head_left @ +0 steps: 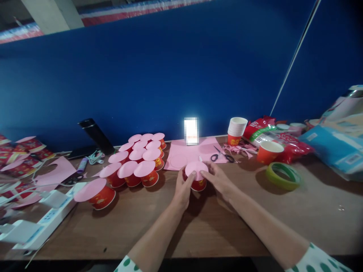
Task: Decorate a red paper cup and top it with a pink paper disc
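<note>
A red paper cup stands upside down on the desk in front of me, with a round pink paper disc on top. My left hand curls around its left side, thumb pressing on the disc. From the right, my right hand grips it too, its thumb on the disc's edge. The fingers behind the cup are partly hidden. Just beyond lie pink paper sheets with a pair of black-handled scissors.
Several disc-topped cups stand in rows at left, one nearer me. A white power strip lies far left. Rightward are stacked cups, a single cup, green tape and a blue package. A blue partition rises behind.
</note>
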Tool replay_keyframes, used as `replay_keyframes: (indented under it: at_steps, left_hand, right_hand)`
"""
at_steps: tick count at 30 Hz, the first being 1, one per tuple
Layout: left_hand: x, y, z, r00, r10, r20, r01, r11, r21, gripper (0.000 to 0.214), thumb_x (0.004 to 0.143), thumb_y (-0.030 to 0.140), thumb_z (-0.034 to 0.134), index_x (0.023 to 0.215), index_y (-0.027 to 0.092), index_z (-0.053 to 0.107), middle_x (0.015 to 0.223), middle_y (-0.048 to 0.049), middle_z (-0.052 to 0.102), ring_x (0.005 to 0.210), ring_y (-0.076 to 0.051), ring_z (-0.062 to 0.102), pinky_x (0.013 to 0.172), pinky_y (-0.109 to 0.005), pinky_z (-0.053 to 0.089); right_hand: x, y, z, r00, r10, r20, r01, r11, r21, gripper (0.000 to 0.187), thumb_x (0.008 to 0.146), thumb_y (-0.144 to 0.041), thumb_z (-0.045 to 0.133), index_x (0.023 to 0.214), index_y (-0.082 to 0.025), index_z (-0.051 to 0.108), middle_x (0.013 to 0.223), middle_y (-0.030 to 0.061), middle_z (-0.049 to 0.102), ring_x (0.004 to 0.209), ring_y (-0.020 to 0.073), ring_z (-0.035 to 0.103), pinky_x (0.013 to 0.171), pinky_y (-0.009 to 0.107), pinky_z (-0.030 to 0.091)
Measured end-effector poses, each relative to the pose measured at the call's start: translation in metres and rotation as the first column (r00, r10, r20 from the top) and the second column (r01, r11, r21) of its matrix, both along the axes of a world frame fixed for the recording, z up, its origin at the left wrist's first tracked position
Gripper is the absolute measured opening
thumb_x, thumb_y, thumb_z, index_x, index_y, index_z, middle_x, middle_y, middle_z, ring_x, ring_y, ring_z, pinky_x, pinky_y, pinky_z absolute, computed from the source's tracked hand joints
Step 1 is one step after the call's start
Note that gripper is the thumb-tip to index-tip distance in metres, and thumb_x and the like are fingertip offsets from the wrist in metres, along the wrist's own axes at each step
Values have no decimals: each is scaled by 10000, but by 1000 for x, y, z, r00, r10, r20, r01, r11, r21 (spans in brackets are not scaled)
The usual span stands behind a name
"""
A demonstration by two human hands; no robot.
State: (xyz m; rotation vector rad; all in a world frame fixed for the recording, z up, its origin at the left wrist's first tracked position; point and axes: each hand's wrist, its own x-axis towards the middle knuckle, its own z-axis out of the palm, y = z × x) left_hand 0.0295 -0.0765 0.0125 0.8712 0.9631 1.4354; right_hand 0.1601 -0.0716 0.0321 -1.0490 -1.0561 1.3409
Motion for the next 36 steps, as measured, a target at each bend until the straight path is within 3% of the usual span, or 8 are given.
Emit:
replay_keyframes:
  at_steps: [5,22,29,36]
  left_hand:
    - [0,0,0,1000,3,19,-3,1000,-1,537,681,343,734,1162,185,554,1186,-104,605,1106,-219,555,992,-366,393]
    - [0,0,0,1000,6,24,-6,1000,0,540,672,345,741,1151,181,553,1187,-106,604,1096,-221,561,988,-368,396]
    - [1,-1,1,1000,14,-8,-14,1000,-12,559,683,362,732,1179,187,545,1220,-111,583,1120,-232,544,997,-379,393]
    - [1,-2,1,1000,-4,-16,4,1000,0,563,700,364,717,1199,185,530,1195,-113,594,1096,-230,556,972,-379,414]
  right_hand:
    - [1,0,0,999,20,-35,-21,999,-30,498,671,-399,698,1113,-220,553,1067,34,655,999,190,610,877,315,474]
    - [3,1,-2,999,-11,-38,9,998,-55,479,648,-396,727,1072,-232,577,1031,27,662,973,190,618,827,298,498]
    - [0,0,-4,999,6,-48,-7,1000,-19,550,631,-337,745,1122,-224,524,1058,41,662,1002,197,610,920,357,462]
    - [1,-2,-2,999,24,-45,-25,999,-22,562,628,-333,748,1125,-220,512,1039,42,664,991,197,611,904,357,467]
